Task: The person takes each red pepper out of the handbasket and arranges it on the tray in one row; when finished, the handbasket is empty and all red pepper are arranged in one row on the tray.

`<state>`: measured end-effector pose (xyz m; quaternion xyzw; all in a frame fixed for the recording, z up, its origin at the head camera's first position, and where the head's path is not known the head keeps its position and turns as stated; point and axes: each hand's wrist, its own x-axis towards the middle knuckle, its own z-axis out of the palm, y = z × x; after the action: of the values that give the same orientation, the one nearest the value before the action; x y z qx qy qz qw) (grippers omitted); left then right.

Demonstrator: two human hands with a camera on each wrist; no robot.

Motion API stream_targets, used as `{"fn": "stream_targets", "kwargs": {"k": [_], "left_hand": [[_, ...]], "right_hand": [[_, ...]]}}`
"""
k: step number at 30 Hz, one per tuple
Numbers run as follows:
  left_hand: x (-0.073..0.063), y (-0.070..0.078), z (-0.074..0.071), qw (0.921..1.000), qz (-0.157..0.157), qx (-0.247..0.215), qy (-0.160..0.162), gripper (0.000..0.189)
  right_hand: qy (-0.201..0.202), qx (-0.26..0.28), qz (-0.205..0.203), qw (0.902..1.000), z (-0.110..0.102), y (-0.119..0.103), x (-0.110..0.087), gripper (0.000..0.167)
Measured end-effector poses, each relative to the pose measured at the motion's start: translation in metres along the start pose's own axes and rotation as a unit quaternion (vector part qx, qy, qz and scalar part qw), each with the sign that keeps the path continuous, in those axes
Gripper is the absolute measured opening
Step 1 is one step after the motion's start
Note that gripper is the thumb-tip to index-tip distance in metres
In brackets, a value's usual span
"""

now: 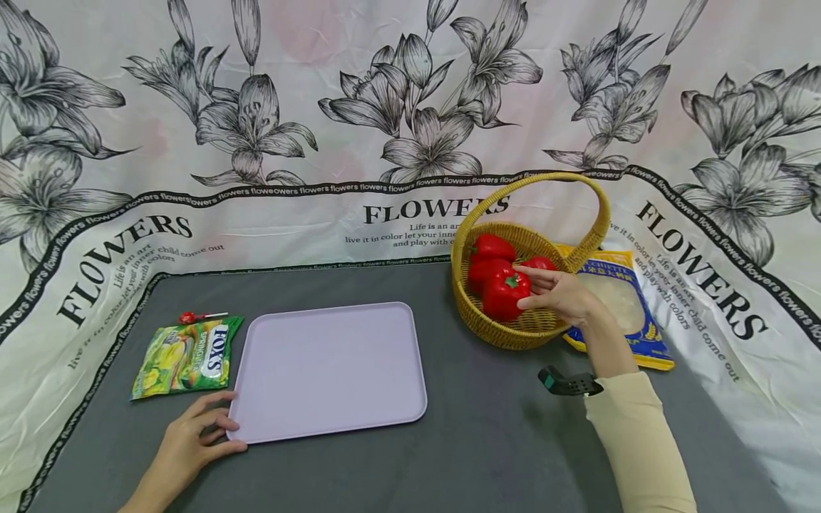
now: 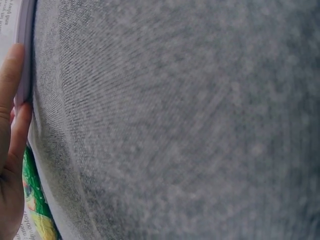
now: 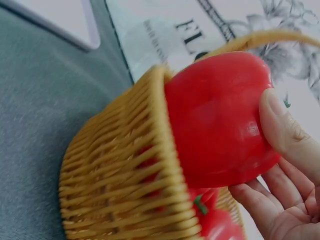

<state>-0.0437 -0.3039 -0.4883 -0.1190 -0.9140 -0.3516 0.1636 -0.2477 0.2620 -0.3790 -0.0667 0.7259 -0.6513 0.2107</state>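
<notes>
A red bell pepper (image 1: pixel 505 293) with a green stem is pinched between the thumb and fingers of my right hand (image 1: pixel 561 296), at the near side of a yellow wicker basket (image 1: pixel 490 335). The right wrist view has this bell pepper (image 3: pixel 220 120) raised over the rim, thumb on its side. Other red peppers (image 1: pixel 492 247) lie inside the basket, partly hidden. My left hand (image 1: pixel 186 442) touches the near left corner of a pale lilac tray (image 1: pixel 327 370). In the left wrist view its fingertips (image 2: pixel 17 55) lie against the tray's rim.
Left of the tray lies a green and yellow FOX'S packet (image 1: pixel 186 356), with a small red-headed stick-like item (image 1: pixel 189 318) at its top edge. A blue and yellow pasta bag (image 1: pixel 618 306) lies partly behind the basket. A flower-printed cloth (image 1: pixel 288 228) rises at the back.
</notes>
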Motion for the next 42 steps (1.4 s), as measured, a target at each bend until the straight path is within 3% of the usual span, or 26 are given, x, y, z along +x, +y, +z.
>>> {"fn": "stream_targets", "kwargs": {"k": [6,12,23,37,42], "left_hand": [[-0.001,0.0,-0.001,0.9999,-0.013,-0.004,-0.002,0.038],[0.0,-0.001,0.001,0.9999,0.01,-0.011,0.008,0.039],[-0.001,-0.002,0.0,0.9998,-0.004,-0.021,0.002,0.039],[-0.001,0.001,-0.002,0.9999,-0.012,-0.001,-0.004,0.038],[0.003,0.0,-0.002,1.0,-0.004,0.004,0.003,0.038]], "right_hand": [[-0.011,0.016,-0.004,0.9998,0.007,-0.016,-0.009,0.059],[-0.032,-0.004,-0.005,0.9995,0.02,-0.029,-0.013,0.062],[-0.063,-0.019,-0.025,0.9975,0.052,-0.031,0.008,0.066],[-0.081,-0.034,-0.018,0.996,0.089,-0.031,0.029,0.062],[-0.096,-0.017,-0.011,0.9952,0.105,-0.028,0.04,0.06]]}}
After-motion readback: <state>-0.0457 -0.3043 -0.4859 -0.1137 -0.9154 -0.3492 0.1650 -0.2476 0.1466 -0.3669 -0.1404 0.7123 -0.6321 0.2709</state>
